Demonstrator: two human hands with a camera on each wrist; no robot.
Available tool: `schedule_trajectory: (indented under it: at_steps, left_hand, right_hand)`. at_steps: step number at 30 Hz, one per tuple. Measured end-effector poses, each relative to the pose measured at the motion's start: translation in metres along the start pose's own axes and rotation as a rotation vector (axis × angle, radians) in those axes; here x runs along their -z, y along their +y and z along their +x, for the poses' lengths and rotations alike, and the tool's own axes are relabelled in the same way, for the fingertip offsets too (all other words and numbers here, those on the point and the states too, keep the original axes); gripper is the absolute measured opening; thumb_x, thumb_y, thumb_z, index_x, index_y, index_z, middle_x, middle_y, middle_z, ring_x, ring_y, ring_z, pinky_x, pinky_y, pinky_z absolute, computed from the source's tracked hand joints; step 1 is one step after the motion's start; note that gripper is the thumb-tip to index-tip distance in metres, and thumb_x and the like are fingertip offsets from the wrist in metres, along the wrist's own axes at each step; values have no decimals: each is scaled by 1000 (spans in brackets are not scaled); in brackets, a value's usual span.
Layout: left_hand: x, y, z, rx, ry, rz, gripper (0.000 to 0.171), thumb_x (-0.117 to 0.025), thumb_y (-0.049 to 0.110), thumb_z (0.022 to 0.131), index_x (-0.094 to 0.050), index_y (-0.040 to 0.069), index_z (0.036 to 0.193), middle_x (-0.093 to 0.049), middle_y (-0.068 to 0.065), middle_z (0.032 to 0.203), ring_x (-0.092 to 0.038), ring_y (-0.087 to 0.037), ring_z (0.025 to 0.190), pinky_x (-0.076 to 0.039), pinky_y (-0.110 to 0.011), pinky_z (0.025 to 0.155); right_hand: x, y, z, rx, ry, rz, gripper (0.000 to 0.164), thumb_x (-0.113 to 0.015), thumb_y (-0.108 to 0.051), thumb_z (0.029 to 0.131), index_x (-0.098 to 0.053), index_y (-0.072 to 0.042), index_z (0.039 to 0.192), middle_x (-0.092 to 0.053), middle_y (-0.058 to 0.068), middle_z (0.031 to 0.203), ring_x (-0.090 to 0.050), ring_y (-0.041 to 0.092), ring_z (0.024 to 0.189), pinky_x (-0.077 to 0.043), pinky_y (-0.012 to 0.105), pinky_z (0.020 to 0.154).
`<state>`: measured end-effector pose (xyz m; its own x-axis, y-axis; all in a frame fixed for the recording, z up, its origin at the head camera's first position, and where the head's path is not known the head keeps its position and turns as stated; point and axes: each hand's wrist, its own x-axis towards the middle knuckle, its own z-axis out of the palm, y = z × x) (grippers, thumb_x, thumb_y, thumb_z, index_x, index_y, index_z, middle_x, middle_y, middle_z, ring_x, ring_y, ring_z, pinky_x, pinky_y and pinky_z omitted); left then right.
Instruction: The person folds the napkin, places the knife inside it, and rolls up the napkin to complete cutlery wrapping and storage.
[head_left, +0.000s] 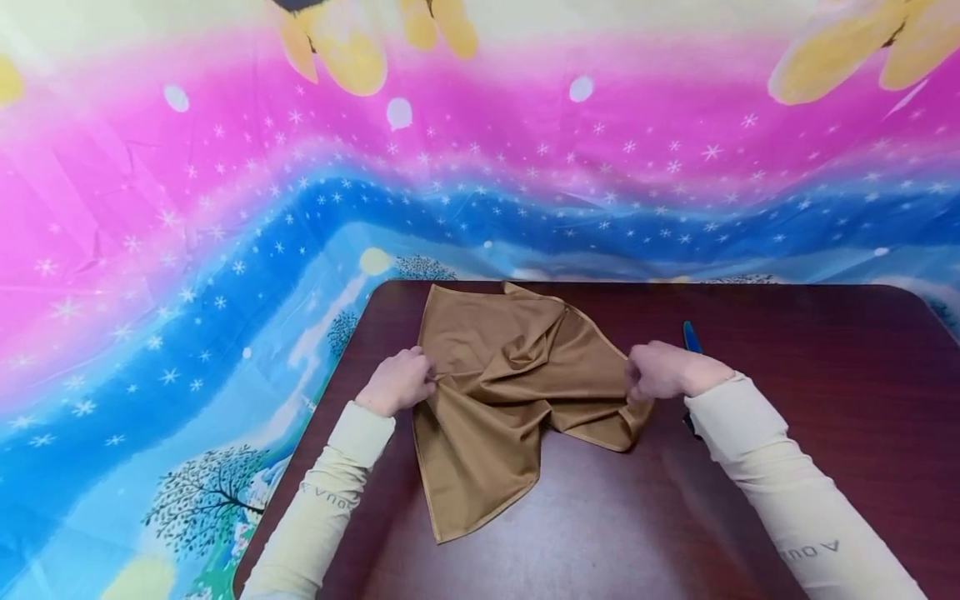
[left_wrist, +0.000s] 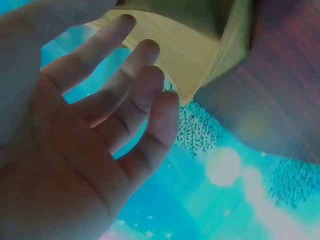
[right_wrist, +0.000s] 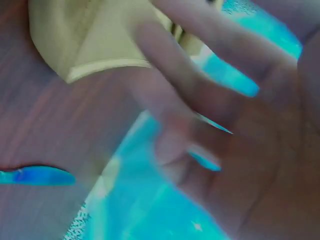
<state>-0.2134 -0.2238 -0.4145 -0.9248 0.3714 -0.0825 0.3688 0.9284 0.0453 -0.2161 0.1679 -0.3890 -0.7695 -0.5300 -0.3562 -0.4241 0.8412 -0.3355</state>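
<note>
"AQUA", partly legible, marks both sleeves (head_left: 318, 504) (head_left: 795, 492)

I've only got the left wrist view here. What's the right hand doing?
Observer: The right hand holds the cloth at its right edge.
Operator: Anything else on the table by that hand?
Observer: Yes, a blue object, partly hidden by that hand.
Operator: And the middle of the cloth, is it flat?
Observer: No, it's rumpled into a bunch of folds there.
</note>
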Motion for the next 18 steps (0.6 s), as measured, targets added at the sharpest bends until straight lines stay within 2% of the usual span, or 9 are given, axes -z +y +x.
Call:
schedule_trajectory:
  at_steps: [2, 4, 6, 9, 13, 17, 18]
  left_hand:
    - [-2, 0, 1, -17, -2, -21, 7, -65, 11, 79, -70, 12, 85, -60, -7, 89, -60, -25, 82, -51, -40, 69]
    - [-5, 3, 3, -30, -14, -32, 13, -65, 11, 81, -72, 11, 92, -61, -8, 92, -61, -27, 86, -51, -41, 71]
    - [-9, 6, 3, -32, -30, -36, 14, -65, 11, 83, -72, 11, 95, -61, -9, 93, -61, -28, 87, -51, -42, 72]
    - [-16, 9, 4, -36, -42, -23, 9, -68, 14, 85, -72, 12, 93, -60, -9, 91, -61, -29, 87, -51, -42, 72]
    - [-21, 8, 4, -38, -32, 7, 3, -69, 16, 87, -71, 14, 87, -61, -8, 88, -61, -30, 87, -51, -43, 73]
    - [-21, 4, 2, -64, -11, 19, 9, -69, 14, 87, -69, 17, 78, -60, -4, 85, -60, -28, 87, -50, -40, 73]
    - [-20, 3, 2, -82, -15, 8, 12, -69, 12, 86, -68, 17, 75, -59, -2, 83, -59, -26, 86, -49, -38, 72]
  right_hand:
    - [-5, 1, 9, 34, 84, -44, 3, -72, -17, 82, -72, -14, 81, -65, 2, 87, -54, 23, 82, -46, 35, 71]
    - [-13, 1, 19, 63, 135, -89, 7, -70, -17, 84, -73, -13, 89, -64, 11, 104, -51, 29, 93, -47, 41, 78]
    - [-21, 2, 28, 86, 126, -122, 17, -69, -17, 86, -72, -11, 101, -59, 18, 119, -46, 35, 101, -46, 47, 82]
    - [-31, 1, 35, 84, 57, -154, 29, -67, -18, 88, -69, -10, 116, -53, 20, 132, -45, 39, 110, -47, 51, 85]
    - [-35, -3, 30, 44, 2, -185, 28, -67, -20, 88, -70, -10, 114, -60, 14, 119, -47, 36, 106, -47, 51, 85]
    - [-32, -12, 12, 6, -26, -187, 6, -71, -20, 80, -71, -14, 82, -64, 3, 86, -48, 27, 88, -46, 43, 73]
    - [-31, -14, 7, 8, -42, -188, 5, -72, -19, 77, -69, -16, 76, -63, 1, 80, -48, 24, 83, -45, 40, 70]
